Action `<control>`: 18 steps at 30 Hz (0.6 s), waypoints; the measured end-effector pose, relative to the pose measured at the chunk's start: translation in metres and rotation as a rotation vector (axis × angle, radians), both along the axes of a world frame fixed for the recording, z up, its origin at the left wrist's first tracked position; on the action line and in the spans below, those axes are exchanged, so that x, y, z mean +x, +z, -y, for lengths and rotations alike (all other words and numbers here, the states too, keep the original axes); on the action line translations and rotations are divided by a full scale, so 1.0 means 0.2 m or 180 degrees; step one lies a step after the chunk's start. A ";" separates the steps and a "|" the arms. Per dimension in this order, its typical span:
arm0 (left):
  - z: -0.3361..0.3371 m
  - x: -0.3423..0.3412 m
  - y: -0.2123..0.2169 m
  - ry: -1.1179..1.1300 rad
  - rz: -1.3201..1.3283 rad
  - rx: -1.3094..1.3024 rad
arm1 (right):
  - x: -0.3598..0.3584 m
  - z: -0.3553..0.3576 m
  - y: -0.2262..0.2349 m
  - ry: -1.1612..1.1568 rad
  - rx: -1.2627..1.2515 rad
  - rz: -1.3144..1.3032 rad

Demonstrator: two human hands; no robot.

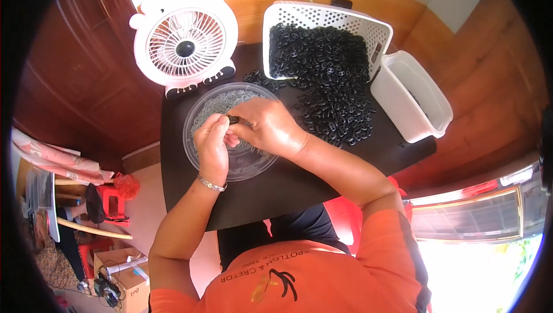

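Head view: over the round clear bowl, low working is advised, so that anything dropped is caught. The left hand and right hand are both closed to a fingertip pinch, met at one small dark piece above the bowl; its shape is partly hidden. It is probably best gripped lightly, by its edges. Counted: one black table, one white fan, one perforated basket, one white tub, one bowl; the black links and pale pieces are too many to be counted.
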State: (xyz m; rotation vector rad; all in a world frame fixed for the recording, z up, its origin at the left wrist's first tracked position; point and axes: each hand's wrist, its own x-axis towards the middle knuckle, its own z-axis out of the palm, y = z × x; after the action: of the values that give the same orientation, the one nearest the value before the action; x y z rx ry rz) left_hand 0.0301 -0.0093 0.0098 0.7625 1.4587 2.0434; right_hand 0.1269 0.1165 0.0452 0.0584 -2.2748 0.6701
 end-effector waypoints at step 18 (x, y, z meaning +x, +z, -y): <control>0.07 -0.03 0.06 0.0003 -0.0454 0.0143 | 1.04 -0.69 0.49 -0.3393 0.0824 -0.0372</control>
State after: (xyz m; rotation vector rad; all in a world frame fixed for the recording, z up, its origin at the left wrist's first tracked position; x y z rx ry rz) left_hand 0.0239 -0.0227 0.0225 0.9431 1.4937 2.0652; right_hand 0.3341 0.2546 0.1425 -0.8951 -1.8872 -0.1878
